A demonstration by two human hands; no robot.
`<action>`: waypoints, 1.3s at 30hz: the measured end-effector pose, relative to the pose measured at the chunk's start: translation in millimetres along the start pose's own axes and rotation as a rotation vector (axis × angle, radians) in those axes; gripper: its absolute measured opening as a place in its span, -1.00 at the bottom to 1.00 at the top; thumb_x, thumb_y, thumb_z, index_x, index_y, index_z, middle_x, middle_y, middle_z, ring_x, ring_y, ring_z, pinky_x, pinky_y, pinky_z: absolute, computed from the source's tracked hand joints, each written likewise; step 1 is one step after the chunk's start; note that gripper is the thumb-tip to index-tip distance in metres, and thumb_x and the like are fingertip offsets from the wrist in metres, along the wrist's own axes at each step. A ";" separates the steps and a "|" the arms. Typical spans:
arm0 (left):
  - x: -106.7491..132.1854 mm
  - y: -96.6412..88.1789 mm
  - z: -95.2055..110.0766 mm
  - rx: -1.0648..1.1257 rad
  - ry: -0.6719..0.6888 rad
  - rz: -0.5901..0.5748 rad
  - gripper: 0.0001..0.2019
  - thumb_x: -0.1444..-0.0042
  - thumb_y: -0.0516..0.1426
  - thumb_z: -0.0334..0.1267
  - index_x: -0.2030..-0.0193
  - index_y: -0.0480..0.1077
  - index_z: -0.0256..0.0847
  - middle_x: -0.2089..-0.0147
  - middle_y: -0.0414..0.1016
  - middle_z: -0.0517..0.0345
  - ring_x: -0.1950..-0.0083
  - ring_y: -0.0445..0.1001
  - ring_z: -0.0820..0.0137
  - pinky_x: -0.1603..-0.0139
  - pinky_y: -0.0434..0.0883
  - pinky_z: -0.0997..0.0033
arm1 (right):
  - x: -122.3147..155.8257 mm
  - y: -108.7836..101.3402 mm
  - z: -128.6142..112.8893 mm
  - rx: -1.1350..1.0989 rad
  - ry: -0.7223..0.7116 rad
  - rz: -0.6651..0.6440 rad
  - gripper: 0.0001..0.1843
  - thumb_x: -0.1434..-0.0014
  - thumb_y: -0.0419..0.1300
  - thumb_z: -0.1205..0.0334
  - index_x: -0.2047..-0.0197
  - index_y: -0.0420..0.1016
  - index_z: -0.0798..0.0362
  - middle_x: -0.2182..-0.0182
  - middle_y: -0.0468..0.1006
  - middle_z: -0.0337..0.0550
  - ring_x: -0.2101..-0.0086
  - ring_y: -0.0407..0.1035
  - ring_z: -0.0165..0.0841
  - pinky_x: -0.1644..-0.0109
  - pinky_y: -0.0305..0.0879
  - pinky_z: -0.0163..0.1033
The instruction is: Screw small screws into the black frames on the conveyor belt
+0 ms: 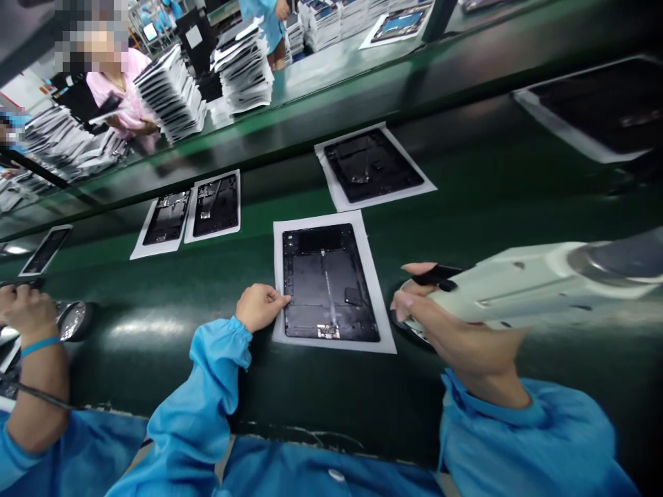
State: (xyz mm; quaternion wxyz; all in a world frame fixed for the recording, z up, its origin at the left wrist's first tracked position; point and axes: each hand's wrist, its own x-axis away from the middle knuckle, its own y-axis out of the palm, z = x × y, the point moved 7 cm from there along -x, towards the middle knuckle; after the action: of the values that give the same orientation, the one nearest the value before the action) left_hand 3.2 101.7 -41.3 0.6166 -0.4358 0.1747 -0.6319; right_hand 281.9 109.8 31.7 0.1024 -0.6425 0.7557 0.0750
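Green conveyor belt (155, 331), line station. Tablet back panel (328, 283) on white sheet (382, 314) right ahead. My left hand (260, 307): fingers bunched together, tips on the sheet's left edge. Right hand (456, 335) clamped on electric driver (533, 283), just right of the sheet. Reads as steadying; next needs the tip over the panel.

Glossy green belt (155, 331), matt black panel (315, 276)

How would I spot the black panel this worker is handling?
Find the dark green belt. Nearest the camera, a black panel lies on a white sheet. Only this one has the left hand touching its edge and the right hand's white tool beside it.
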 end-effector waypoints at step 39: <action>-134.4 -191.0 -88.6 -0.856 0.030 0.331 -0.56 0.03 0.09 -0.49 -0.04 0.46 -0.20 -0.04 0.48 -0.12 -0.11 0.40 0.10 -0.10 0.33 0.18 | 8.8 15.5 1.1 0.119 -0.132 -0.155 -0.78 -0.04 0.31 0.12 0.22 0.53 -0.01 0.59 0.52 -0.26 0.56 0.47 -0.34 0.43 0.52 -0.31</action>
State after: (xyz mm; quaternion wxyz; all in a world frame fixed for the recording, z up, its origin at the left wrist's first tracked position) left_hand -203.3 233.0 9.0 0.4709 -0.6084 0.4964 -0.4021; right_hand 265.3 104.2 28.1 0.1951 -0.6854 0.6986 0.0640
